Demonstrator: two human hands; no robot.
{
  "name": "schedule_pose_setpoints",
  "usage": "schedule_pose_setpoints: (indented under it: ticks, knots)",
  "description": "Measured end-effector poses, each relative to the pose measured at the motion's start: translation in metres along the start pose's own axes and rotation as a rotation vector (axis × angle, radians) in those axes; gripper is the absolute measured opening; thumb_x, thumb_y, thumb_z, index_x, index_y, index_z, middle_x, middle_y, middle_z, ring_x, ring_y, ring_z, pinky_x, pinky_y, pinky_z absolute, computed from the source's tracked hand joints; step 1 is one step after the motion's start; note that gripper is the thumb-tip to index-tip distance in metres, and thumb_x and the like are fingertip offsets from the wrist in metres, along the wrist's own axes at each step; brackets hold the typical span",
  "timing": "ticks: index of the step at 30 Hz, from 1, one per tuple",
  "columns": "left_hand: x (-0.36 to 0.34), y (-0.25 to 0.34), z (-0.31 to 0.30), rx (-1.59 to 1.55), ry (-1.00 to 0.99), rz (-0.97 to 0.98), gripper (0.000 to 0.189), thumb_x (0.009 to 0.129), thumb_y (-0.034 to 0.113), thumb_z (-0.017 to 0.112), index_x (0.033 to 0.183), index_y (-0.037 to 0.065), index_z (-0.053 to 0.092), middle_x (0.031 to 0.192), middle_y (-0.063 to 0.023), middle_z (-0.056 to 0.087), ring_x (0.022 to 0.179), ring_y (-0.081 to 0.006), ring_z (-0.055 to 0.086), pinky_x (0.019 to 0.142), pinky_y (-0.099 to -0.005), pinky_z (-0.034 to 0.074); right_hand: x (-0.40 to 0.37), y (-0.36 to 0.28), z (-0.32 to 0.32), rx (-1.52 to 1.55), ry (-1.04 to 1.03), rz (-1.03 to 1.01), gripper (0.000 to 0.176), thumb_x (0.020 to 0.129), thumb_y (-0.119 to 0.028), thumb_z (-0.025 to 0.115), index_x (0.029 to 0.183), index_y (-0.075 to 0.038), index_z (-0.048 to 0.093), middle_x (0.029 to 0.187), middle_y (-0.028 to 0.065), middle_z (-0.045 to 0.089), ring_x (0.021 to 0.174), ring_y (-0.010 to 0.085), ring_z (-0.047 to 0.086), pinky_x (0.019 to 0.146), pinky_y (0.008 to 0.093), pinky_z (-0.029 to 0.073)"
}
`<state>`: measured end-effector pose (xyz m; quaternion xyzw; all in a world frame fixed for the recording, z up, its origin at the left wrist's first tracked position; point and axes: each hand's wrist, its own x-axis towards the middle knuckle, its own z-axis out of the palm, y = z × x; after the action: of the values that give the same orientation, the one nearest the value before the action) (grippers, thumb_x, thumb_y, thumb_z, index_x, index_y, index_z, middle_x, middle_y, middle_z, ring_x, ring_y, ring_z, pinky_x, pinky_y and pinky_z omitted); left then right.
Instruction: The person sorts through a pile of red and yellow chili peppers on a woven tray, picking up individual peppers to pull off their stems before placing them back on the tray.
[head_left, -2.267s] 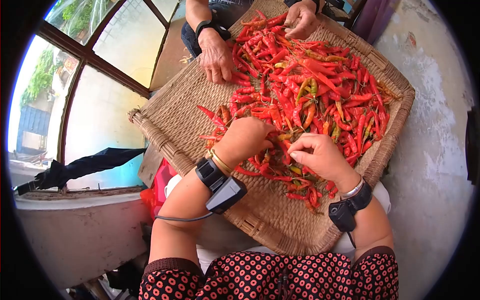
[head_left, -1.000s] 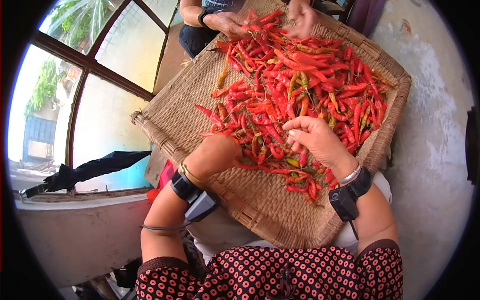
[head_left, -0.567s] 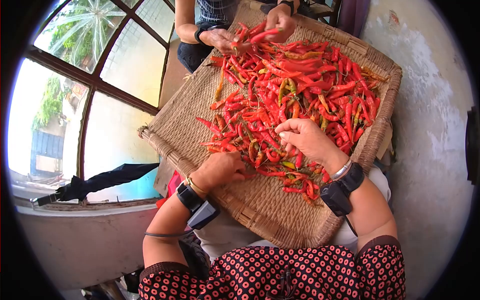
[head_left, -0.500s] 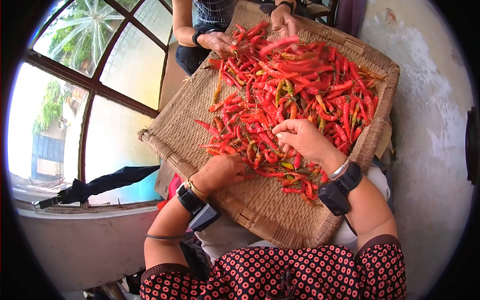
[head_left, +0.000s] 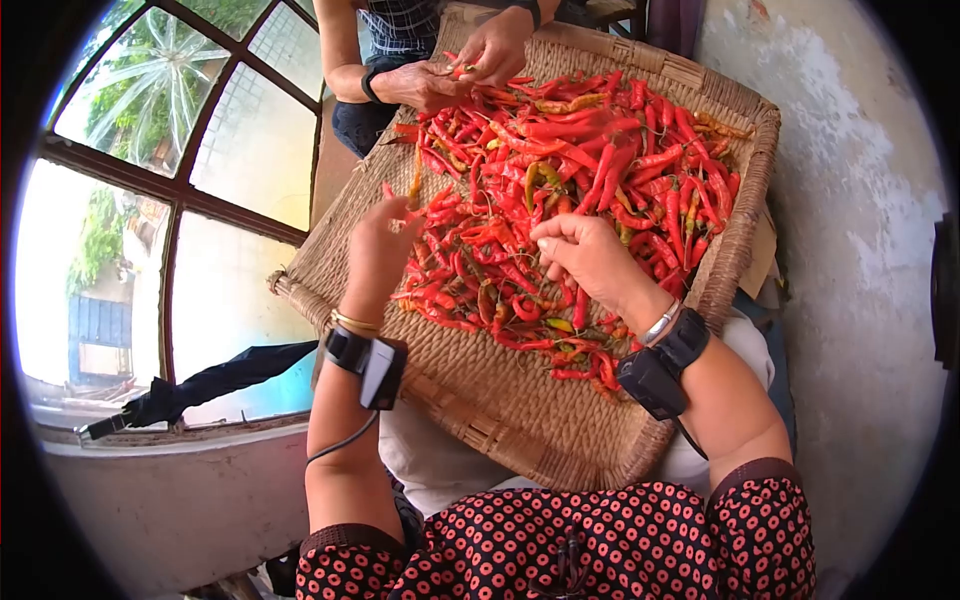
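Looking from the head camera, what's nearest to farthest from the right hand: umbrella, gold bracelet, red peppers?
1. Red peppers: just below the right hand.
2. Gold bracelet: farther left, at the wrist of the left hand.
3. Black umbrella: far left, by the window.

At left, a dark-framed window [head_left: 181, 192] with both clear and frosted panes shows green foliage [head_left: 98, 245] and a blue shutter-like panel [head_left: 100, 325] outside. A folded black umbrella [head_left: 235, 376] slants along its lower edge, above a pale low wall [head_left: 190, 490]. At right stands a grey wall [head_left: 850, 300], patched whitish; purple fabric [head_left: 677, 22] hangs far right of centre.
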<state>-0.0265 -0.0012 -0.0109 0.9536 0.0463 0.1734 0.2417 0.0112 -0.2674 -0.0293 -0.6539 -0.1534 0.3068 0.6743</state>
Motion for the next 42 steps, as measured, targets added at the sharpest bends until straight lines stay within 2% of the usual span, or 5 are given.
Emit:
schedule_pose_setpoints:
  ticks: [11, 21, 24, 30, 42]
  knots:
    - [-0.026, 0.046, 0.062, 0.179, -0.627, 0.395, 0.011, 0.074, 0.017, 0.064, 0.081, 0.008, 0.064, 0.074, -0.0084, 0.058, 0.072, -0.0266, 0.059, 0.064, -0.0373, 0.048, 0.003, -0.013, -0.027, 0.176, 0.438, -0.212, 0.016, 0.086, -0.007, 0.052, 0.096, 0.003, 0.059, 0.077, 0.0038, 0.059, 0.058, 0.0073, 0.054, 0.054, 0.0209, 0.046]
    - [0.044, 0.106, 0.063, 0.223, 0.118, 0.56, 0.057, 0.065, 0.016, 0.072, 0.118, 0.013, 0.052, 0.113, -0.0079, 0.052, 0.104, -0.0291, 0.05, 0.089, -0.0415, 0.04, 0.005, -0.014, -0.022, 0.173, 0.609, -0.319, 0.021, 0.086, -0.004, 0.05, 0.106, 0.001, 0.055, 0.08, 0.0021, 0.055, 0.062, 0.0069, 0.054, 0.058, 0.0212, 0.046]
    - [0.056, 0.112, 0.081, 0.412, -0.004, 0.554, 0.07, 0.06, 0.02, 0.075, 0.124, 0.016, 0.047, 0.12, -0.0071, 0.045, 0.114, -0.0301, 0.04, 0.096, -0.0462, 0.033, 0.005, -0.014, -0.023, 0.159, 0.595, -0.298, 0.021, 0.086, -0.005, 0.05, 0.106, 0.001, 0.055, 0.081, 0.0022, 0.055, 0.062, 0.0069, 0.053, 0.058, 0.0211, 0.046]
    - [0.062, 0.09, 0.086, 0.385, -0.129, 0.556, 0.046, 0.065, 0.018, 0.07, 0.109, 0.015, 0.057, 0.079, -0.0052, 0.061, 0.084, -0.0254, 0.059, 0.081, -0.0416, 0.044, 0.007, -0.013, -0.031, 0.245, 0.592, -0.27, 0.025, 0.086, -0.006, 0.051, 0.11, 0.003, 0.052, 0.083, 0.0028, 0.056, 0.064, 0.0076, 0.055, 0.057, 0.0205, 0.045]
    - [0.009, 0.058, 0.05, -1.165, -0.611, -0.419, 0.02, 0.088, 0.006, 0.054, 0.108, 0.005, 0.056, 0.083, -0.0044, 0.064, 0.062, -0.0088, 0.06, 0.055, -0.0212, 0.05, 0.006, -0.008, -0.021, 0.141, 0.279, -0.042, 0.041, 0.084, -0.01, 0.056, 0.123, -0.002, 0.043, 0.09, 0.0057, 0.056, 0.065, 0.0092, 0.057, 0.051, 0.0206, 0.044]
